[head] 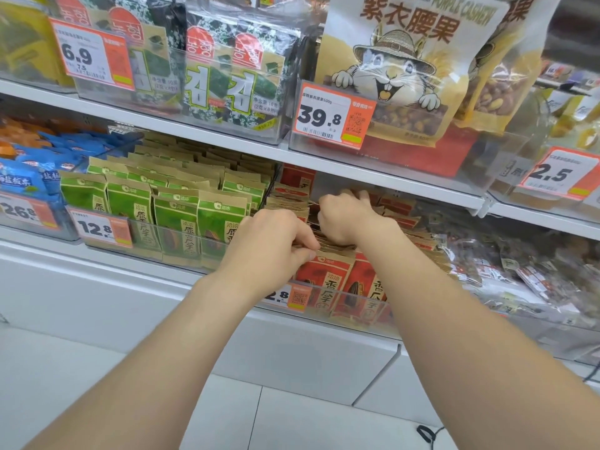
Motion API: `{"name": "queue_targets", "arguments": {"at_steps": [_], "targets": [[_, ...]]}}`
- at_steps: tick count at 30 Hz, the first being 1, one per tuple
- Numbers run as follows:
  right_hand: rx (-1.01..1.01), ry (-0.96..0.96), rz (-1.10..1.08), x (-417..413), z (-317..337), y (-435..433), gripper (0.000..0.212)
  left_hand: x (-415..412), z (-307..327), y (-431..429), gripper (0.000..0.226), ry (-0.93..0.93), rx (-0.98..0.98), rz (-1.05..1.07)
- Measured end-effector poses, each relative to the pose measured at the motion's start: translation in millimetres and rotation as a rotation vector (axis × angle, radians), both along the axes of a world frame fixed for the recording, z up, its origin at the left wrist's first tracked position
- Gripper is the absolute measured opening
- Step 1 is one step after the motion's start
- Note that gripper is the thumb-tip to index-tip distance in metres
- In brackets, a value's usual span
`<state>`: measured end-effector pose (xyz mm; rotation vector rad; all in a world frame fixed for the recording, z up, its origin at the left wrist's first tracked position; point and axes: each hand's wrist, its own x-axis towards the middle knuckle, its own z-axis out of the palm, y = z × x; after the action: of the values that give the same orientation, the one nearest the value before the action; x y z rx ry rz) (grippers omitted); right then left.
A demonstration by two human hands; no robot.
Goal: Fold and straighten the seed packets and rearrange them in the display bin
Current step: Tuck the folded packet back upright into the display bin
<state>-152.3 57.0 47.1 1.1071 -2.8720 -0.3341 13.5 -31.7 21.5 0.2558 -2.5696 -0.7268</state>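
Red and brown seed packets stand in rows in a clear display bin on the lower shelf. My left hand pinches the brown top edge of the front-row packets at the bin's left side. My right hand reaches deeper into the bin, with its fingers curled over the tops of packets in the middle rows. The packet tops under both hands look uneven and crumpled. The back rows lie in shadow under the shelf above.
Green seed packets fill the neighbouring bin on the left, with blue bags beyond. Clear bags of snacks lie to the right. The shelf above holds seaweed packs and cashew bags close over the bin.
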Motion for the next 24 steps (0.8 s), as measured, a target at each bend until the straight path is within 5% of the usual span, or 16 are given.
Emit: {"name": "queue_targets", "arguments": {"at_steps": [6, 14, 17, 21, 24], "targets": [[0.064, -0.146, -0.086, -19, -2, -13, 0.036, 0, -1, 0, 0.007, 0.008, 0.010, -0.003], [-0.118, -0.271, -0.117, -31, 3, -3, 0.074, 2, 0, -1, 0.008, -0.010, 0.021, -0.001], [-0.164, -0.231, -0.119, -35, 1, 3, 0.065, 1, 2, 0, 0.006, -0.023, 0.025, 0.006], [-0.193, -0.050, -0.147, -37, 0, 2, 0.027, -1, 2, 1, 0.011, -0.077, -0.019, 0.033], [-0.148, -0.036, -0.177, -37, -4, -3, 0.039, -2, 3, 2, 0.012, -0.078, -0.027, 0.042]]}}
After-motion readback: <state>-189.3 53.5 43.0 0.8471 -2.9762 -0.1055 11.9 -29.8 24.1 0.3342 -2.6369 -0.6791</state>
